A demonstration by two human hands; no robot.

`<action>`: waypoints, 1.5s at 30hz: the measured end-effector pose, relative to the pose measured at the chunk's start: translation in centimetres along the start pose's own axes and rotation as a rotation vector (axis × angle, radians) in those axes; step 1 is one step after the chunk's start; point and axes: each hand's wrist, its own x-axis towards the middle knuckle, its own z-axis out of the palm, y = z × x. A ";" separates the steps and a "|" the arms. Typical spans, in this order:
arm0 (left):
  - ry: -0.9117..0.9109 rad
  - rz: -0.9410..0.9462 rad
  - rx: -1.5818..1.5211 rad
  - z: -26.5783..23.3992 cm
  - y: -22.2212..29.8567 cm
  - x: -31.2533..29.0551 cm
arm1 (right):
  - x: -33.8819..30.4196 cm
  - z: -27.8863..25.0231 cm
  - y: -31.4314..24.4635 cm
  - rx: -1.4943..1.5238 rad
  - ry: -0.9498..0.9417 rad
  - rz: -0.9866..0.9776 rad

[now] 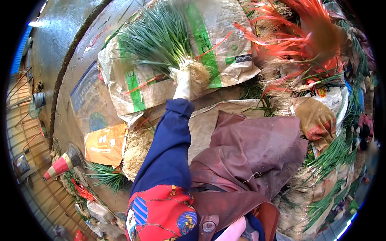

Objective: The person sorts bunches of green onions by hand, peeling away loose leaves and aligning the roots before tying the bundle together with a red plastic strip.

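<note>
My left hand [183,81], in a white glove under a dark blue sleeve, grips a bunch of spring onions [159,34] at its pale base. The long green leaves fan away to the upper left, and the tangled roots [199,76] stick out to the right of the glove. Under the bunch lies a flattened woven sack [231,28] with green stripes. A thin red plastic strip [138,87] runs across the sack near my wrist. My right hand does not show.
A brown apron [253,148] covers my lap. Shredded red plastic strips [281,36] lie at the upper right, over more roots. Further spring onions [333,156] are heaped at the right. At the left are an orange bag [105,145] and a red-and-white cone [60,165].
</note>
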 end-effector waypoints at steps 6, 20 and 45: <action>0.219 0.083 -0.310 -2.3 -5.2 -1.1 | -0.4 0.2 3.9 0.073 -0.039 0.031; -0.866 0.336 -0.625 0.7 5.8 -20.4 | -3.9 -0.6 -1.2 -0.605 0.203 -0.059; -1.942 0.223 -0.156 12.7 22.5 -56.6 | 12.5 -13.5 -14.4 0.178 0.446 -0.465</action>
